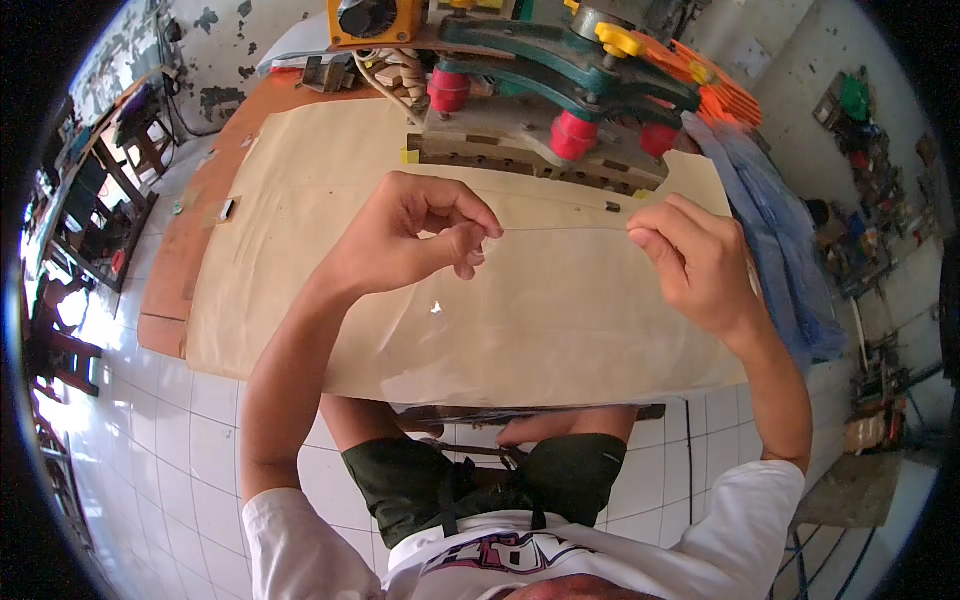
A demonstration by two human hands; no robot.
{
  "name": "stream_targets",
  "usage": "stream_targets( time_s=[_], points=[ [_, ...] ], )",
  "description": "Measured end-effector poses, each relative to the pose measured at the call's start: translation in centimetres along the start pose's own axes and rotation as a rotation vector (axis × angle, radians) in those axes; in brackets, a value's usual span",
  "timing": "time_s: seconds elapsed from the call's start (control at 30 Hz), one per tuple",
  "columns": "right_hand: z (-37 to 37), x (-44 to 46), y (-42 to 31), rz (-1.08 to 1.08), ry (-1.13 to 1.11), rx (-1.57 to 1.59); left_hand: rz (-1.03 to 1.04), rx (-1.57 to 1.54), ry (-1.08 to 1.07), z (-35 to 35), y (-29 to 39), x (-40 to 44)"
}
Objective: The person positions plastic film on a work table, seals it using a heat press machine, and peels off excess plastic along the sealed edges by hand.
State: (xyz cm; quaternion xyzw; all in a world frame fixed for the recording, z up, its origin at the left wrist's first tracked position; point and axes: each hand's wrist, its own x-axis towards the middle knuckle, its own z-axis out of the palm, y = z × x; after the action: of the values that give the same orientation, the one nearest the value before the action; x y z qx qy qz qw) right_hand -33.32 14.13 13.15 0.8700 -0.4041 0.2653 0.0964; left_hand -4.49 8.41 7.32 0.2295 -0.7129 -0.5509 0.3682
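Note:
A thin strand (565,230), thread or fine wire, runs nearly straight between my two hands above the table. My left hand (415,225) pinches its left end, with thumb and fingertips together. Something small and pale shows at those fingertips, too small to name. At the other end, my right hand (695,250) is closed, its thumb against the curled fingers where the strand meets them. Just left of the right hand, a small dark piece (612,207) lies on the tan sheet (540,330) covering the table.
Behind the hands stands a green machine frame (560,75) with red cylindrical feet and yellow knobs. A yellow-orange box (375,22) sits at the back left. Blue plastic sheeting (780,240) drapes over the right edge. An orange ribbed piece (715,90) lies at the back right.

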Motion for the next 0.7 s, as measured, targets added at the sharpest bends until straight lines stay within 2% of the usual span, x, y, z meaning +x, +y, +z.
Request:
stream_targets(
  time_s=[0.7],
  points=[
    [-0.35,-0.06,-0.17,0.005,0.016,-0.003,0.045,0.006,0.027,0.08,0.7,-0.08]
  ],
)
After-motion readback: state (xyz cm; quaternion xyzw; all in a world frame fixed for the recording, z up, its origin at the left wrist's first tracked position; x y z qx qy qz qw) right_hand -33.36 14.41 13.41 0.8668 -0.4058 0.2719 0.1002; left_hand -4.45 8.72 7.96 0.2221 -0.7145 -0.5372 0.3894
